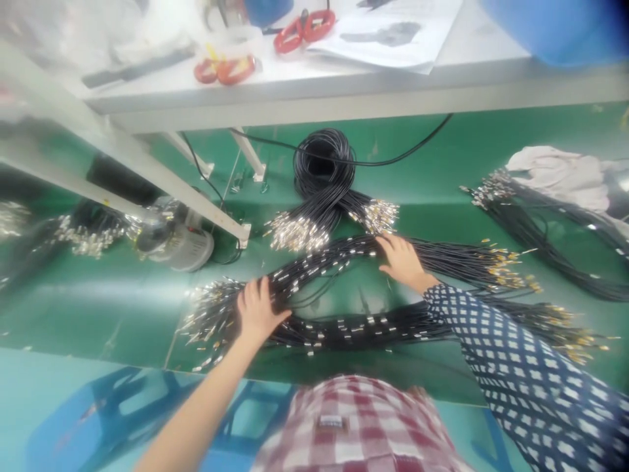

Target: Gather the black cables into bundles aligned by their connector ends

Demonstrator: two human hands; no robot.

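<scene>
On the green floor in front of me lie two long bundles of thin black cables with metal ends. My left hand point(256, 309) rests with fingers stretched and thumb apart over the left part of the upper bundle point(322, 259), near its silvery ends. Farther right, my right hand point(401, 261) lies on the same bundle, its fingers extended and the thumb out to the side. The lower bundle point(354, 331) runs below both hands; its brass-coloured ends point(572, 334) fan out at the right. Small bright metal pieces dot both bundles. Neither hand is wrapped round a cable.
Beyond the bundles sits a coiled cable bundle point(307, 180) with crossed ends. A white workbench point(344, 101) overhangs the floor, bearing red-handled scissors point(304, 31). A grey motor-like device point(181, 246) stands left, more cables point(555, 239) right, a blue stool point(73, 419) near me.
</scene>
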